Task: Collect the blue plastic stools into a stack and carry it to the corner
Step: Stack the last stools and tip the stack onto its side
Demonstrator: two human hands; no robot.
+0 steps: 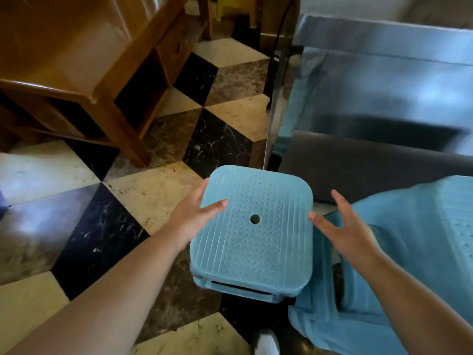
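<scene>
Head view: a blue stool (pixel 253 226) fills the middle of the frame, its square, rounded-corner seat facing up, ribbed and dotted with a round hole at the centre. Under its near edge, at 6 o'clock, the rim of a second stool (pixel 243 290) shows, so it sits nested on top of at least one more. The stack stands on the checkered floor (pixel 84 226) of cream, black and brown tiles.

The left hand (pixel 197 213) is at the seat's 9 o'clock edge, fingers spread; the thumb lies over the top and the other fingers curl along the side at 10 o'clock, touching the rim. The right hand (pixel 343 226) is spread wide at 3 o'clock, its fingertips just beside the seat's right edge; whether they touch it cannot be told.

At 4 o'clock another blue stool (pixel 422 252) lies blurred and close to the camera, tight beside the stack. Beyond it, from 1 to 3 o'clock, stands a shiny metal cabinet (pixel 371 85) with a dark grey slab (pixel 358 162) at its foot; its vertical corner edge comes down just behind the stack's far edge at 12 o'clock. A wooden table (pixel 84 60) occupies 10 to 11 o'clock, its nearest leg well apart from the stack.

Open floor runs from 7 to 9 o'clock, and a narrower lane leads off at 12 o'clock between table and cabinet. A shoe toe (pixel 266 342) shows at 6 o'clock.
</scene>
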